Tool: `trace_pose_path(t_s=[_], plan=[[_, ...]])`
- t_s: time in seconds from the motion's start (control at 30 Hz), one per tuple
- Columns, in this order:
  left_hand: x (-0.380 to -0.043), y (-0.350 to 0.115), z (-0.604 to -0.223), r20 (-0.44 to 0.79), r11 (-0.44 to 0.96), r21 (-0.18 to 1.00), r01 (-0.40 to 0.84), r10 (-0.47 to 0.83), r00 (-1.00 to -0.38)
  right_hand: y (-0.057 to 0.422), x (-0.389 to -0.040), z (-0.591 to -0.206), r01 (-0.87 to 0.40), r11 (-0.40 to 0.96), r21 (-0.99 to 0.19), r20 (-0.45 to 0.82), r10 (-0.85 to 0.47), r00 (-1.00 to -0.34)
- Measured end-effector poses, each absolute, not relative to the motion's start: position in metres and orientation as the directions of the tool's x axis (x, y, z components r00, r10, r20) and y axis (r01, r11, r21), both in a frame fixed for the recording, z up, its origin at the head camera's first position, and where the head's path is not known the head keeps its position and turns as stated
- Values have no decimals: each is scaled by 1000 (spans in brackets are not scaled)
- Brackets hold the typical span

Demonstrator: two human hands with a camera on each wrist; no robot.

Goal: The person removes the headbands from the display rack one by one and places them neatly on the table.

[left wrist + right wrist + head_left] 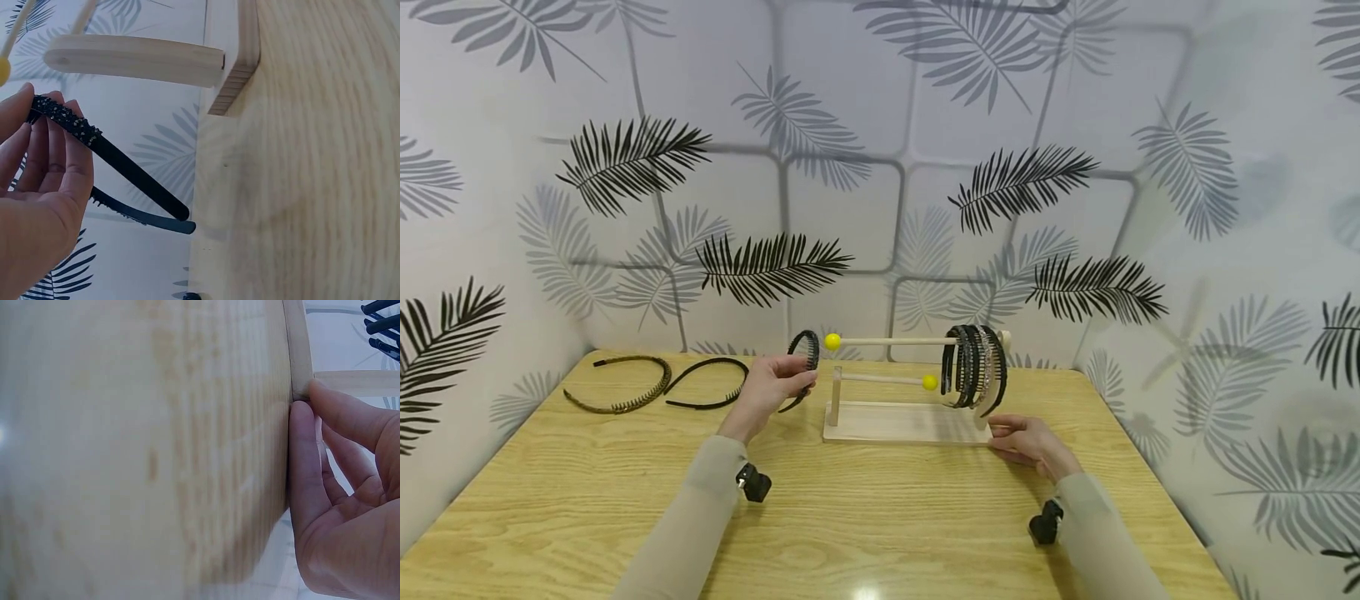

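The surface (887, 517) in front of me is yellowish, wood-grained; a brown headband (662, 383) lies at ten o'clock, a black headband (696, 407) nearer eleven, and a pale wooden rack (902, 422) stands around twelve.

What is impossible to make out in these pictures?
Head: exact count of hanging headbands; they overlap.
Left wrist: part of the held headband, behind the left hand.
Left wrist: rest of one yellow ball, cut off by left edge.
Right wrist: most of the hanging headbands, beyond the right edge.
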State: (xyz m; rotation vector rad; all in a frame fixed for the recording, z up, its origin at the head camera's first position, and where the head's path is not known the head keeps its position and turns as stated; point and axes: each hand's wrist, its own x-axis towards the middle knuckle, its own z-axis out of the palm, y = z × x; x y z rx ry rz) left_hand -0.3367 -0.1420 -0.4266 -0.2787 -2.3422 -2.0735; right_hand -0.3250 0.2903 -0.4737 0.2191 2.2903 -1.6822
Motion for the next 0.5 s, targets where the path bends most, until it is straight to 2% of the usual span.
trace_pose_path(t_s=[0.27,0.5], plan=[[-343,-142,-438,27,188,981,48,110,-994,291,-328,-475,295,322,-900,-324,-42,-945],[-349,-143,-446,-1,232,972,22,100,-995,291,-327,-476,297,302,-906,-323,-38,-946]])
